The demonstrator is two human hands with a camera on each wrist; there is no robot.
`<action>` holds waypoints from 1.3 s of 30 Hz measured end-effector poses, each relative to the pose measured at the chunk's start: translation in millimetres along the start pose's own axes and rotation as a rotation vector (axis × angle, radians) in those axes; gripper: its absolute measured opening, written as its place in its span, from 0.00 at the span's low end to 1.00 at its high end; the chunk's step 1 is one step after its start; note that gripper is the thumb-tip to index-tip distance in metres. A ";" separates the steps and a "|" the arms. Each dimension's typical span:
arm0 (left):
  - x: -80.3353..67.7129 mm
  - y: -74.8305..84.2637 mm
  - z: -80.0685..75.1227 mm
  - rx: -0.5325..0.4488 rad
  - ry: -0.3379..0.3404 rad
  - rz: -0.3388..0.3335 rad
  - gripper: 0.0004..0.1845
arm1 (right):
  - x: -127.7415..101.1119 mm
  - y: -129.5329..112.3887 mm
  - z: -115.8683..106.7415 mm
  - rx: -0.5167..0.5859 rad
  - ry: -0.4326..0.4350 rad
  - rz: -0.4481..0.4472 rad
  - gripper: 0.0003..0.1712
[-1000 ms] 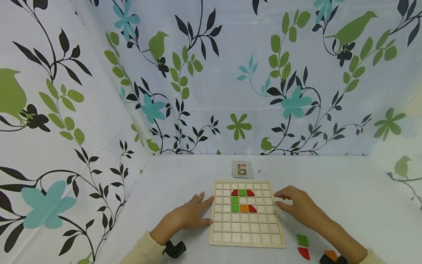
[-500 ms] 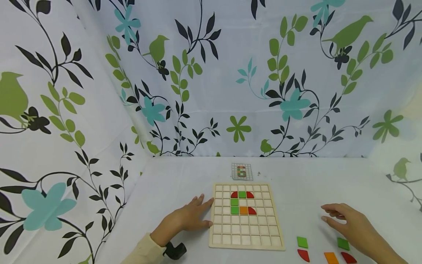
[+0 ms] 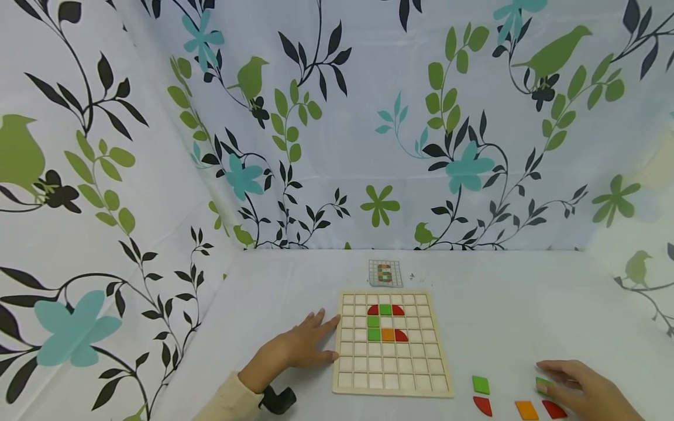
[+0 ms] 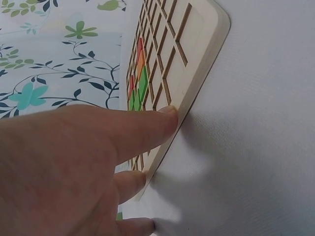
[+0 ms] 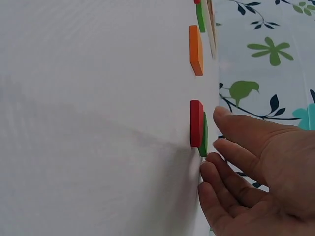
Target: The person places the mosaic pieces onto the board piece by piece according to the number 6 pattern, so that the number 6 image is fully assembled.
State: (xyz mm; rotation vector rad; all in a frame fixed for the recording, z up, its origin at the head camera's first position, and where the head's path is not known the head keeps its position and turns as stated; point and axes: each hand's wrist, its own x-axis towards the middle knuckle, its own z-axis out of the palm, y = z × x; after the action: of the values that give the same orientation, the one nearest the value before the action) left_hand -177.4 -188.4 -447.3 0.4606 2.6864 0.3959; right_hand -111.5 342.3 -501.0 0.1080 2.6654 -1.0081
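Fingers of the left hand (image 3: 295, 351) lie straight against the near left edge of the wooden grid board (image 3: 392, 383), seen from the head; the right hand (image 3: 584, 389), relaxed, covers a green tile (image 3: 542, 383), with a red tile (image 3: 554, 409) just beside it. Left wrist view: flat fingertips (image 4: 165, 118) press the board's rim (image 4: 197, 73). Right wrist view: loose fingers (image 5: 236, 128) touch the green tile (image 5: 203, 140) behind the red tile (image 5: 196, 123); an orange tile (image 5: 196, 49) lies beyond.

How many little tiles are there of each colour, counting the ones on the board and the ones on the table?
Red tiles: 5 (3 on the board, 2 loose on the table)
Green tiles: 5 (3 on the board, 2 loose, one partly under the right hand)
Orange tiles: 2 (1 on the board, 1 loose)
Total: 12
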 end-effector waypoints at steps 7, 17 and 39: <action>0.9 -0.7 2.6 0.011 -0.008 -0.006 0.42 | -1.9 10.7 5.9 -0.016 -0.013 0.037 0.48; 0.3 -0.5 1.1 0.026 0.007 0.008 0.42 | -4.4 18.7 6.1 -0.042 -0.004 -0.003 0.41; -1.4 -1.6 2.5 0.010 0.017 0.024 0.42 | -0.6 11.6 9.0 -0.049 0.048 -0.015 0.38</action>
State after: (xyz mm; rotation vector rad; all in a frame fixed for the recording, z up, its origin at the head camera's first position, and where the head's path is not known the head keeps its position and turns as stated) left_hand -175.5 -189.9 -449.5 0.4952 2.7024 0.3947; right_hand -106.8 345.2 -514.6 0.1031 2.7362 -0.9554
